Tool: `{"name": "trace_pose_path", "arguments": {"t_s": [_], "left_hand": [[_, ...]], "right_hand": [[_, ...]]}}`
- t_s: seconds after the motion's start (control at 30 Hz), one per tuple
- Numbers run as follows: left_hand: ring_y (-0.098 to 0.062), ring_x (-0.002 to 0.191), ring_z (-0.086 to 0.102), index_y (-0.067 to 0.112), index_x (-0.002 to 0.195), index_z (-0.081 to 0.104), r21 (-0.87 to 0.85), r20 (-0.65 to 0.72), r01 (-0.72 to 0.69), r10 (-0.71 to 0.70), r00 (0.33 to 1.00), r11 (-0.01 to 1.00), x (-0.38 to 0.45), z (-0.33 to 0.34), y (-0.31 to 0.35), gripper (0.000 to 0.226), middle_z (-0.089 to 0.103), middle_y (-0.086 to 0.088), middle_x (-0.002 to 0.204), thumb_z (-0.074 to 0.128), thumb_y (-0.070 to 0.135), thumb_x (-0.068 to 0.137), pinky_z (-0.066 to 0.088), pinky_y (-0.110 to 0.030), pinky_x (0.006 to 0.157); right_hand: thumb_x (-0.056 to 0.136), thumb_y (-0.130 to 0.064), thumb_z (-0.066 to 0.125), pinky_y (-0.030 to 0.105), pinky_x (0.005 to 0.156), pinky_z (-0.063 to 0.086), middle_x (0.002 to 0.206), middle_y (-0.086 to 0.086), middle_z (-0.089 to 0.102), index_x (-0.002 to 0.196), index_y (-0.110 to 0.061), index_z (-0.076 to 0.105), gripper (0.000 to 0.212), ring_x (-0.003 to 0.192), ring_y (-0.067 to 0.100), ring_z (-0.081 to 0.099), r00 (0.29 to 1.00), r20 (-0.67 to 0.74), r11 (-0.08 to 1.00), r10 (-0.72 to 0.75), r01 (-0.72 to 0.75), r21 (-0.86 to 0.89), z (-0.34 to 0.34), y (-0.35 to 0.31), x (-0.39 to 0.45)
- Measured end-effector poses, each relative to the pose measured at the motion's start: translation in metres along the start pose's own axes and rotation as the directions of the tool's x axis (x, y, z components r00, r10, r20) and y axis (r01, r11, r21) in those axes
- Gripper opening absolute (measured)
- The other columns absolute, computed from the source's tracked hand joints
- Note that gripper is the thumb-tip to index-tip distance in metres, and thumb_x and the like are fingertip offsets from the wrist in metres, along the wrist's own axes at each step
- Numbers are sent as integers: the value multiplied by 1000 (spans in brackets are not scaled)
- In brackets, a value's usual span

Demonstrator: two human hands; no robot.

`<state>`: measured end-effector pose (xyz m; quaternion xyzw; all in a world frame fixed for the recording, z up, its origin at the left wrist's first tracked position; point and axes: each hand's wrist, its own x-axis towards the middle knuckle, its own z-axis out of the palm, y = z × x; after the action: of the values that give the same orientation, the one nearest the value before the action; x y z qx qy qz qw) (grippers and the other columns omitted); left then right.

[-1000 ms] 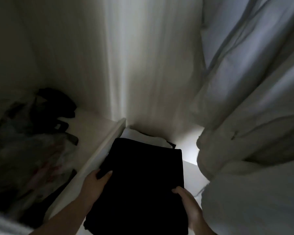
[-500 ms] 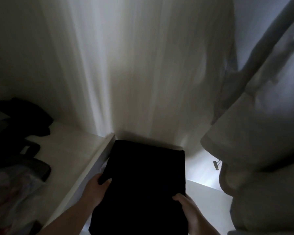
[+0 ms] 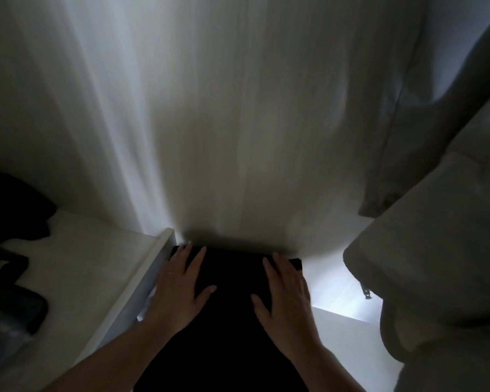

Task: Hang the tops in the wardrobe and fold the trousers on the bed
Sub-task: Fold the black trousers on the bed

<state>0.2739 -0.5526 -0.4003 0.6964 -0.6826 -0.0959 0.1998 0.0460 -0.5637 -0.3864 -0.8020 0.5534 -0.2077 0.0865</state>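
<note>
A folded black garment point(image 3: 232, 321), probably trousers, lies flat on the wardrobe floor with its far edge against the back wall. My left hand point(image 3: 181, 284) presses flat on its left part, fingers straight and spread. My right hand point(image 3: 286, 295) presses flat on its right part in the same way. Pale tops point(image 3: 436, 250) hang at the right, their hems just above the floor. Light is dim and what lies beneath the black garment is hidden.
A white divider panel point(image 3: 142, 284) runs along the left of the garment. Beyond it a raised white shelf point(image 3: 77, 264) carries dark clothes point(image 3: 12, 210) and a dark bag point(image 3: 14, 306). The white back wall point(image 3: 210, 123) stands straight ahead.
Both hands have let go of the garment's near sides and moved forward onto its top, fingers flat. The garment now lies pushed against the back wall.
</note>
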Motion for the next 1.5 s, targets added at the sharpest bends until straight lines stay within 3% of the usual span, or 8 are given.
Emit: {"name": "trace_pose_path", "arguments": {"t_s": [0.1,0.27,0.5,0.7,0.83,1.03,1.3,1.5], "left_hand": [[-25,147,1,25,151,21,150,101,-32,17,995,988,10,18,-9,98,8,-5,159,-2,83,75,7,-40,119],[-27,144,8,19,146,37,43,118,-61,56,991,997,15,49,-19,89,24,-11,156,4,75,86,13,-42,117],[-25,146,18,22,148,32,14,122,-61,58,991,998,34,89,-54,77,27,-7,156,10,69,91,16,-45,119],[-21,148,3,25,152,16,157,214,-41,6,977,987,40,66,-34,97,9,-4,161,-12,76,75,9,-42,120],[-30,143,25,17,147,35,62,57,29,-33,998,998,-8,35,-11,72,30,-12,155,31,60,90,26,-51,113],[-34,144,23,11,145,38,18,25,33,-34,999,999,-98,46,-14,71,30,-17,153,30,57,91,25,-52,114],[-34,145,16,11,148,28,36,15,7,-7,1000,999,-90,91,-26,72,21,-16,156,17,59,95,18,-49,115],[-27,148,4,17,151,19,91,167,47,-61,984,995,-85,76,-27,93,9,-10,160,-1,76,83,10,-47,119]], "right_hand": [[89,-64,32,33,117,-4,160,2,7,152,-25,14,76,147,17,1,985,157,992,71,-54,-110,26,14,-5],[82,-72,12,32,118,5,153,-13,-20,140,-34,-23,77,144,6,-13,935,173,950,308,-313,-1,59,35,-25],[78,-71,10,24,117,4,158,-8,-4,147,-32,-7,81,145,8,-4,925,178,926,336,-359,116,91,34,-11],[93,-61,23,41,118,4,161,1,-4,152,-25,-4,74,147,16,-4,876,279,918,393,-390,-68,70,29,3],[95,-55,29,42,117,-4,160,1,-14,152,-29,-1,70,146,17,-16,929,217,953,300,-302,-23,44,3,-41],[91,-49,27,49,118,12,158,6,11,147,-29,20,60,147,24,6,973,90,971,214,-221,87,52,-21,-105],[93,-48,24,47,118,16,160,2,5,148,-29,14,59,148,19,4,979,84,955,187,-201,217,89,7,-95],[97,-50,24,42,120,7,158,-6,-13,148,-38,-4,60,147,14,-9,947,233,971,220,-235,39,80,1,-90]]}}
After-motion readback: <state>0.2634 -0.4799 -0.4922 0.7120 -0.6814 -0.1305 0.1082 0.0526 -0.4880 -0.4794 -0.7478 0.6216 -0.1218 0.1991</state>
